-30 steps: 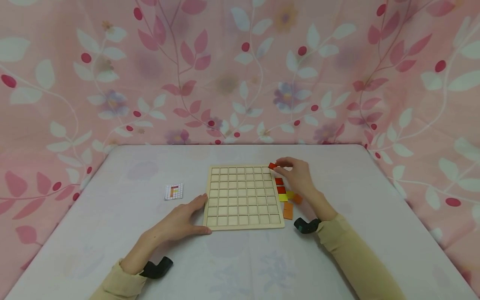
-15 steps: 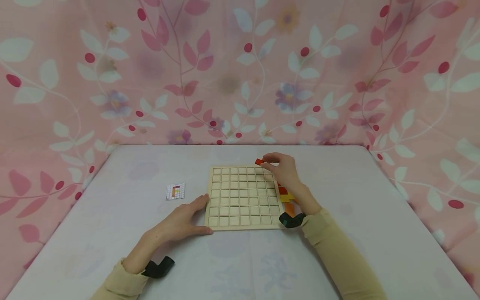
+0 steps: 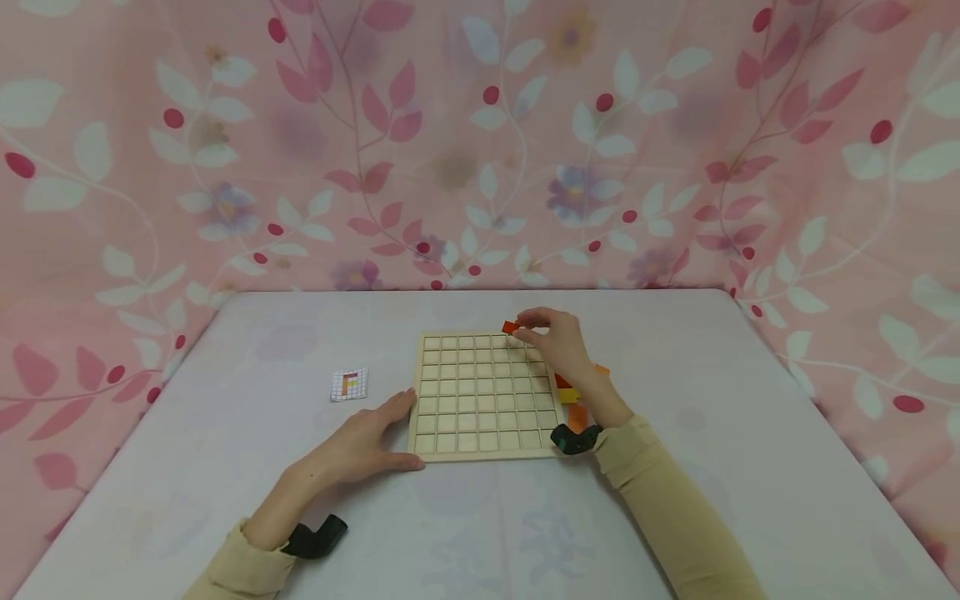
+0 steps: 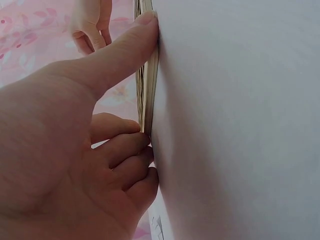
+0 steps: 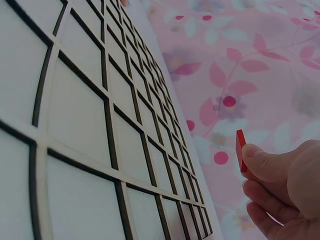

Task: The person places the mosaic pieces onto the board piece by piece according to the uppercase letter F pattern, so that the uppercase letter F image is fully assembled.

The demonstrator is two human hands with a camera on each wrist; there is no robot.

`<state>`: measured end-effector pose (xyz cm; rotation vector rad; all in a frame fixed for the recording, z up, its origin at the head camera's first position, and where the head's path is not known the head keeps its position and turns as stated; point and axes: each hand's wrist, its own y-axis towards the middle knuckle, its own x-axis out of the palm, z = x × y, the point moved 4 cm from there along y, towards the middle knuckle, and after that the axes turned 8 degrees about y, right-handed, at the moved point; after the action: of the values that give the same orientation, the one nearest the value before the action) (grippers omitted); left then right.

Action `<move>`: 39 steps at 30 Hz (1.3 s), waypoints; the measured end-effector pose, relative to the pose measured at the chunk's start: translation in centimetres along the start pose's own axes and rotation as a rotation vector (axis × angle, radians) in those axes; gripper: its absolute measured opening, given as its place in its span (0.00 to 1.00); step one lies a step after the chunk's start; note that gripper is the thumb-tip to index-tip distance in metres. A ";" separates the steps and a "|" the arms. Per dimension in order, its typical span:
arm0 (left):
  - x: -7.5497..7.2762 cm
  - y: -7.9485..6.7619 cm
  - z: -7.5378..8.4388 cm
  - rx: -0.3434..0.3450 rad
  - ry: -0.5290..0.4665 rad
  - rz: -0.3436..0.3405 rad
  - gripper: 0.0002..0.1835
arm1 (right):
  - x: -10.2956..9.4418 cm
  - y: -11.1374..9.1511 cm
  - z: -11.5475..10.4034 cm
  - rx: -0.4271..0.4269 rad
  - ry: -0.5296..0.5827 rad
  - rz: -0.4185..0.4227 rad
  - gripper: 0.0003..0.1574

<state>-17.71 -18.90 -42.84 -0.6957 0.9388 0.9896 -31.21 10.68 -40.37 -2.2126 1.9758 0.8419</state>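
A square wooden board (image 3: 477, 404) with a raised grid lies on the table, its cells bare. My left hand (image 3: 352, 446) holds its near left corner, thumb along the near edge and fingertips against the left side. In the left wrist view, the thumb (image 4: 122, 52) touches the board's edge (image 4: 149, 95). My right hand (image 3: 558, 340) pinches a small red square tile (image 3: 511, 328) over the far edge, right of the middle. That red tile (image 5: 240, 150) is tilted up between thumb and fingers in the right wrist view, apart from the board.
Beside the board's right edge lie red (image 3: 561, 381), yellow (image 3: 568, 397) and orange tiles (image 3: 577, 418), partly hidden by the right forearm. A small pattern card (image 3: 348, 384) with a coloured grid figure lies left of the board. A floral cloth (image 3: 450, 142) hangs behind the table.
My right hand has carried the red tile leftward from the board's far right corner along its far edge, dipping slightly in the last half second. The left hand and board stay put.
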 end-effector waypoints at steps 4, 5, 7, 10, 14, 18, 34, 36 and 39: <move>-0.1 -0.1 0.0 0.000 0.000 0.001 0.55 | 0.5 0.0 0.4 0.015 -0.005 -0.014 0.15; -0.1 -0.1 0.0 0.001 0.001 0.000 0.55 | 0.6 0.0 0.4 0.019 -0.001 -0.016 0.15; 0.0 -0.1 0.1 0.005 0.006 0.002 0.55 | 0.8 0.0 0.6 0.026 -0.001 -0.021 0.15; 0.0 0.0 0.1 0.015 0.014 0.005 0.55 | 1.2 0.0 1.0 0.034 0.001 -0.037 0.15; 0.0 0.0 0.1 0.021 0.026 0.007 0.55 | 1.6 0.0 1.4 0.032 -0.009 -0.063 0.14; 0.0 0.0 0.1 0.021 0.039 -0.001 0.55 | 1.8 -0.2 1.6 0.024 -0.001 -0.081 0.14; -0.1 0.0 0.1 0.020 0.047 0.004 0.52 | 2.4 -0.4 2.4 0.040 -0.007 -0.167 0.16; 0.0 0.0 0.0 0.019 0.045 0.003 0.52 | 2.5 -0.4 2.4 0.043 -0.016 -0.169 0.16; 0.0 0.0 -0.1 0.021 0.041 0.003 0.53 | 2.5 -0.5 2.4 0.036 -0.028 -0.169 0.16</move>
<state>-17.74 -18.98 -42.89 -0.6996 0.9851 0.9697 -31.57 9.46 -43.65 -2.2942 1.7474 0.8043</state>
